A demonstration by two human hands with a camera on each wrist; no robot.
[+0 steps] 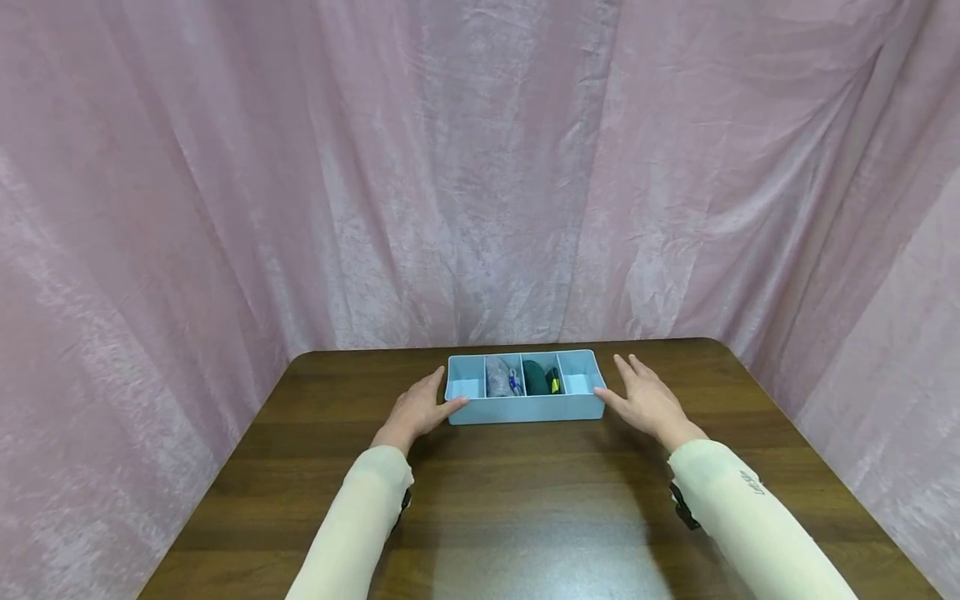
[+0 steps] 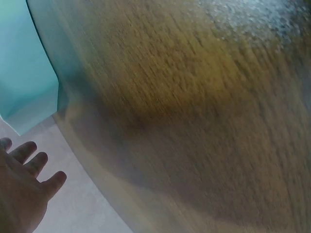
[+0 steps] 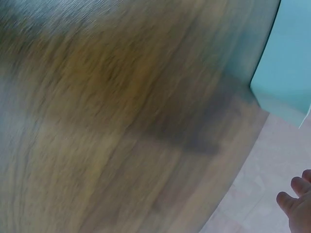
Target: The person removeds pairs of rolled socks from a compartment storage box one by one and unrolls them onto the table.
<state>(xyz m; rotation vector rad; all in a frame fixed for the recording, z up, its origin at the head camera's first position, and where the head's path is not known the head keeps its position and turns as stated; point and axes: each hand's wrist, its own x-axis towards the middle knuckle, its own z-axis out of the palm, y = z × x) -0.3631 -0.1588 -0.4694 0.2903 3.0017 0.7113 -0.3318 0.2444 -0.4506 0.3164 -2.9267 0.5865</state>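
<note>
Left hand (image 1: 417, 408) and right hand (image 1: 647, 402) spread, one at each end of the box (image 1: 525, 409)

Head view: box sits just below and right of the frame's centre, near the far edge of the table (image 1: 510, 508). Left hand at its left end: fingers extended, thumb well away from them, tip over the front left corner. Right hand mirrors this at the right end, thumb tip at the front right corner. Grip wide on both sides; neither has hold of anything. Thumb contact: cannot tell from the head view. Wrist views show a gap between visible fingers and box, left hand at lower left, right hand at lower right, partly cut off.

Box has four compartments. Second from left: grey bundle (image 1: 497, 379), blue-and-white piece (image 1: 514, 382). Third: dark green piece (image 1: 535, 379), black-and-yellow piece (image 1: 554, 381). Pink curtain (image 1: 510, 167) fills the upper frame.
</note>
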